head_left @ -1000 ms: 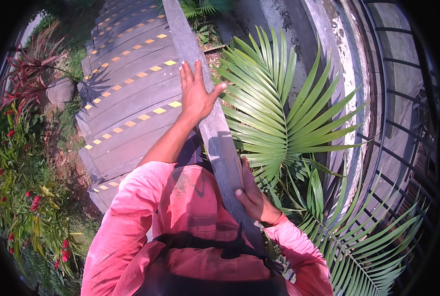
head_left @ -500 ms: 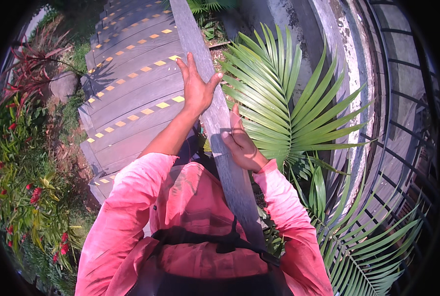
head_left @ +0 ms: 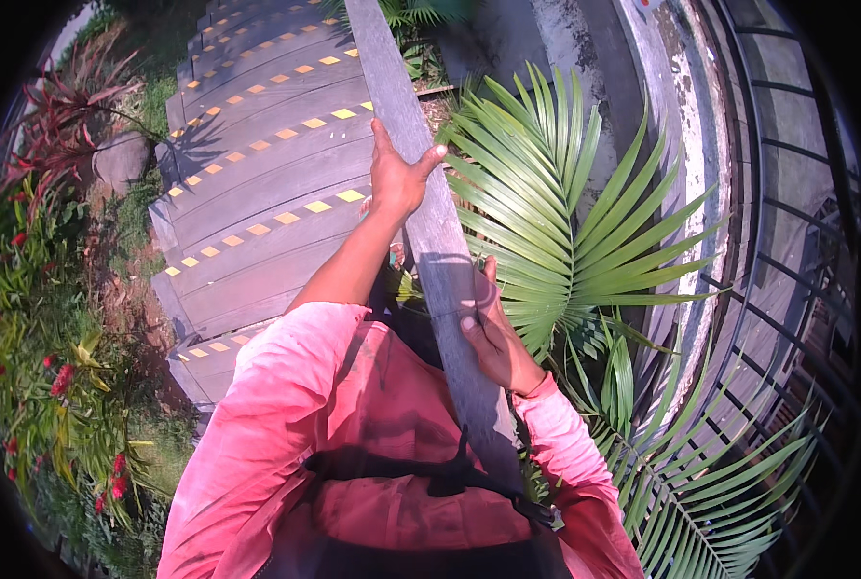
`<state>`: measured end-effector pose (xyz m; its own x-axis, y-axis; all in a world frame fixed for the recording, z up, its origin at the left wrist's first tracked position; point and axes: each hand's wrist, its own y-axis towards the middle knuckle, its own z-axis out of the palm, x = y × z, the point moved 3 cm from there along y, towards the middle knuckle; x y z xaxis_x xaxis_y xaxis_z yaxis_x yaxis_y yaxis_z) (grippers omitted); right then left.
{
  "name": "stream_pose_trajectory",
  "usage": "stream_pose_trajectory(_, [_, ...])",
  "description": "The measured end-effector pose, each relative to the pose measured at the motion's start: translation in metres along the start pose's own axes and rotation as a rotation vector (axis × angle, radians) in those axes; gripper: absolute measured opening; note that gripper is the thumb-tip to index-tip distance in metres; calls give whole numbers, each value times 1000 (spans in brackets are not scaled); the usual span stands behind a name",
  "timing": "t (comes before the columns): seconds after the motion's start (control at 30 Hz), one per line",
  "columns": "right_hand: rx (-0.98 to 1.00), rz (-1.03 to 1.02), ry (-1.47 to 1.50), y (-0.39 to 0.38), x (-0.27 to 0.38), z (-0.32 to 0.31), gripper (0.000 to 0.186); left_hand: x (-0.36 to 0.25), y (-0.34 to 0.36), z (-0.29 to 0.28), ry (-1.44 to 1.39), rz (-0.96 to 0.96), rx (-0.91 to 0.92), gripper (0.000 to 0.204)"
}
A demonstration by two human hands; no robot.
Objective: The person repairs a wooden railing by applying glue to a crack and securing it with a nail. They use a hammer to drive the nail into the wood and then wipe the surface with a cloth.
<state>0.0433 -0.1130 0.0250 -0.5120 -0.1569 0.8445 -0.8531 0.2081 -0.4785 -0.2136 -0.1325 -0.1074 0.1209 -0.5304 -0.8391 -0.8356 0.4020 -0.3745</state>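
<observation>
A long grey wooden handrail runs from the top of the view down to my waist, tilted slightly. My left hand is at its left edge, with the thumb laid over the top face and the other fingers down the left side, partly hidden. Lower down and nearer to me, my right hand clasps the right edge. Its thumb rests on the top face and its fingers lie along the far side, partly out of sight. Shadows of my hands fall on the wood.
Wooden steps with yellow dashed edge strips lie left of the rail. A large green palm frond spreads close by my right hand. Red-flowered plants and a rock border the steps. Dark metal railing curves at far right.
Both hands have slid nearer to me along the handrail, the right one further. My left fingers were spread apart before and now sit closer against the rail's side. The view has shifted slightly.
</observation>
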Motion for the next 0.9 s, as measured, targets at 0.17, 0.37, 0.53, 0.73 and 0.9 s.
stream_pose_trajectory(0.17, [-41,39,125,-40,-4,6,89,-1,-6,2,-46,-53,59,131])
stream_pose_trajectory(0.37, [-3,82,244,14,-11,-4,81,-3,-3,-3,-60,-36,43,131])
stream_pose_trajectory(0.53, [45,107,76,-75,7,6,79,-3,-1,-1,-44,-25,24,130])
stream_pose_trajectory(0.73, [-97,-52,-257,32,2,-5,85,2,6,1,-75,28,-18,132])
stream_pose_trajectory(0.9, [-13,146,-638,-69,34,7,89,2,4,0,-51,-47,6,131])
